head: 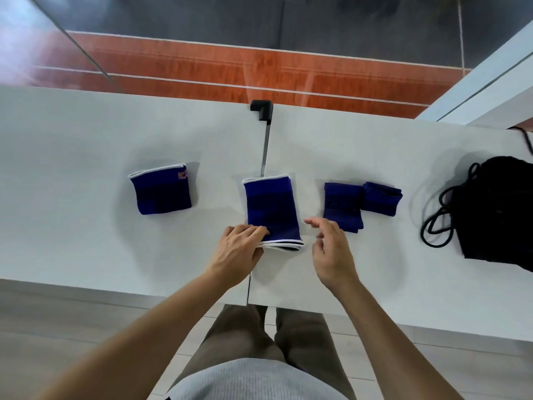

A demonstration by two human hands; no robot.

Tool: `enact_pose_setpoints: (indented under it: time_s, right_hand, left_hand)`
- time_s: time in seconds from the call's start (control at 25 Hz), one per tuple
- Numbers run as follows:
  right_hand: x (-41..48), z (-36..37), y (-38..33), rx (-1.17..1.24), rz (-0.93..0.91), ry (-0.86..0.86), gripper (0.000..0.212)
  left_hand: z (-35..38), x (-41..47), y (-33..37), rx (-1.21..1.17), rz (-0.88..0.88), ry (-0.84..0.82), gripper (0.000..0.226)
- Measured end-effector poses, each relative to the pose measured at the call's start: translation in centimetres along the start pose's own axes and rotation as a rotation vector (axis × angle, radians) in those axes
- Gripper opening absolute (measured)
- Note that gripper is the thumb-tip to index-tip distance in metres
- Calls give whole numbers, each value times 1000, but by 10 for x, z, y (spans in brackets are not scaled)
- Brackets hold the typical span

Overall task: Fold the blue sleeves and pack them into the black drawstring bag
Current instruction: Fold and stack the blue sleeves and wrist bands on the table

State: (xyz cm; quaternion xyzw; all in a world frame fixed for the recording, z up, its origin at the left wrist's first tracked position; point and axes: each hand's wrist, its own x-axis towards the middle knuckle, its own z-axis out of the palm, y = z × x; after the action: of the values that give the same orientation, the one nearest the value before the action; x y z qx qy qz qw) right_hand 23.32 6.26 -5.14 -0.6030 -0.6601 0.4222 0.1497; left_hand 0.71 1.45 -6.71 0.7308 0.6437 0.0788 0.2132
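A blue sleeve with white trim (271, 206) lies flat at the middle of the white table (72, 226). My left hand (239, 249) grips its near-left corner by the white hem. My right hand (331, 249) hovers open just right of that sleeve, touching nothing. Another blue sleeve with white trim and an orange logo (161, 192) lies further left. Two folded blue sleeves (343, 206) (380, 199) sit side by side to the right. The black drawstring bag (496, 212) lies at the right edge, its cords (435, 223) looped on the table.
A black bracket (261, 109) with a metal strip sits at the table's far edge, along the seam between two tabletops. Beyond it is an orange-red floor band. Another white surface (490, 82) stands at the far right.
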Motion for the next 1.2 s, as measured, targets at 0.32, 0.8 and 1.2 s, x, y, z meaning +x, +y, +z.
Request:
enact_pose_setpoints:
  time_s: [0.32, 0.8, 1.2]
  right_hand:
    - [27, 16, -4, -17, -11, -199, 20]
    - [68, 46, -27, -321, 203, -116, 37]
    - [65, 45, -32, -300, 74, 211, 23]
  left_hand:
    - [-33, 12, -7, -488, -311, -76, 26]
    - [-12, 56, -21, -387, -652, 102, 24]
    - [-20, 63, -19, -326, -755, 118, 34]
